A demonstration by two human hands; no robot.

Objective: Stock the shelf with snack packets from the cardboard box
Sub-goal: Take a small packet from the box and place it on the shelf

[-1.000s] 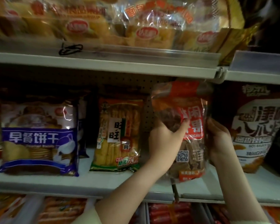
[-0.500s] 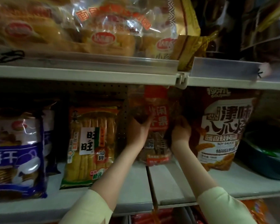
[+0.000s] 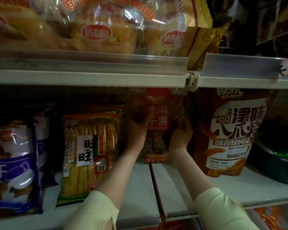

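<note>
A clear snack packet with a red label stands upright deep on the white middle shelf, between a yellow rice-cracker pack and a brown soy-sauce snack bag. My left hand grips the packet's left edge, thumb across its front. My right hand holds its right edge with fingers curled round it. The packet's base rests on the shelf. The cardboard box is out of view.
A blue biscuit bag stands at the far left. The upper shelf carries bread bags just above the packet's top. A dark container sits at the right. Red packs show on the shelf below.
Both hands pushed the red-label packet from the shelf front back into the gap between the cracker pack and the brown bag. The view shifted right and closer.
</note>
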